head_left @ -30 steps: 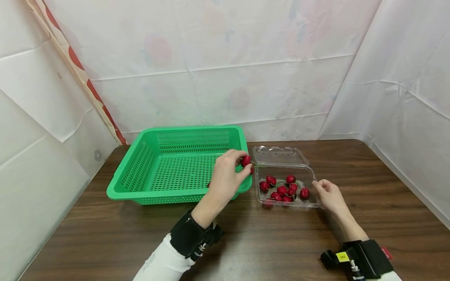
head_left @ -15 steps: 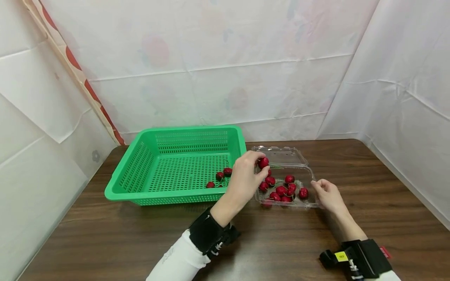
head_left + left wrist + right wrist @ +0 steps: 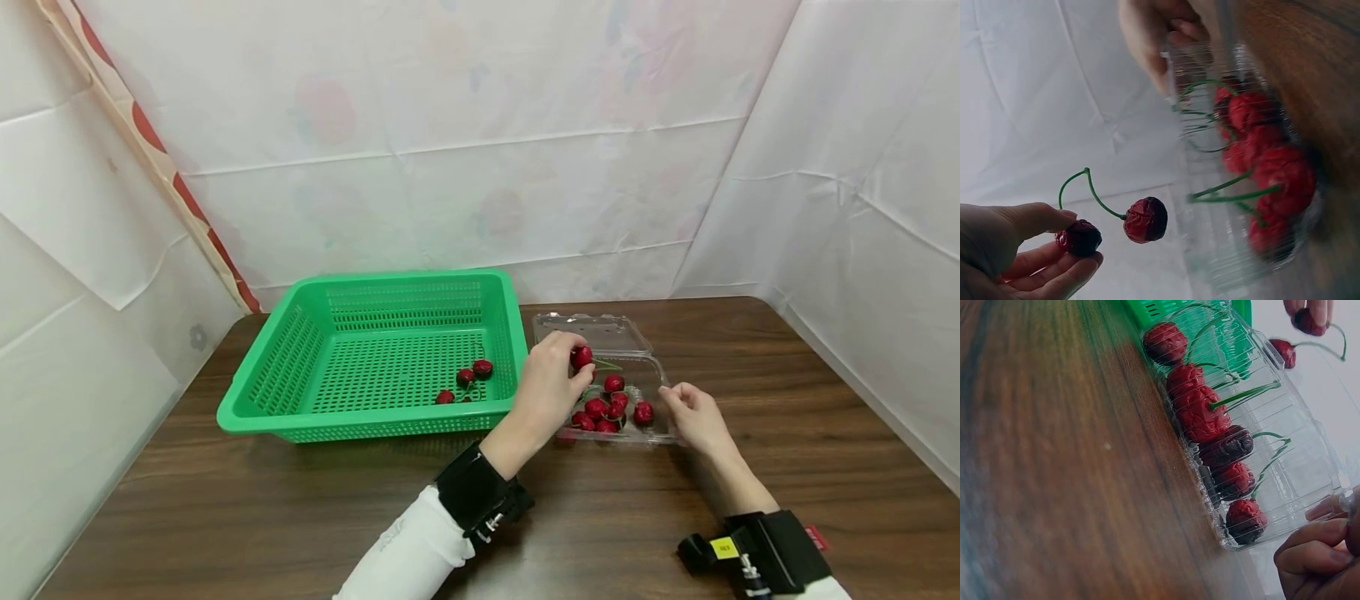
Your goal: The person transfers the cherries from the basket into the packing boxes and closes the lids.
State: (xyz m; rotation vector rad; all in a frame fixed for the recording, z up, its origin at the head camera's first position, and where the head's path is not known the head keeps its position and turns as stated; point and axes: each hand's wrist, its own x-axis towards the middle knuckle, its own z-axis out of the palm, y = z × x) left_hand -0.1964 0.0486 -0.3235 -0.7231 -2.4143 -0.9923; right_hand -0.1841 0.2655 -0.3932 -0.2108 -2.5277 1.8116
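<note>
My left hand (image 3: pixel 546 390) pinches a dark red cherry (image 3: pixel 1080 240) between thumb and fingers, above the left part of a clear plastic clamshell box (image 3: pixel 1300 440). A green stem joins it to a second cherry (image 3: pixel 1145 220), which hangs free beside the fingertips. Several more cherries (image 3: pixel 617 402) with green stems lie in the box. With thumb and fingers, my right hand (image 3: pixel 699 419) grips the box's right edge. The box's lid (image 3: pixel 603 335) is folded back toward the wall.
Left of the box stands a green perforated basket (image 3: pixel 352 421), with several cherries (image 3: pixel 465 377) in its right front part. Both rest on a brown wooden table (image 3: pixel 285 508). White sheeting (image 3: pixel 465 142) hangs behind and at the sides.
Carrying the cherry pair, my left hand has moved right from the basket's edge to over the box, uncovering the cherries in the basket. The right hand keeps its grip on the box.
</note>
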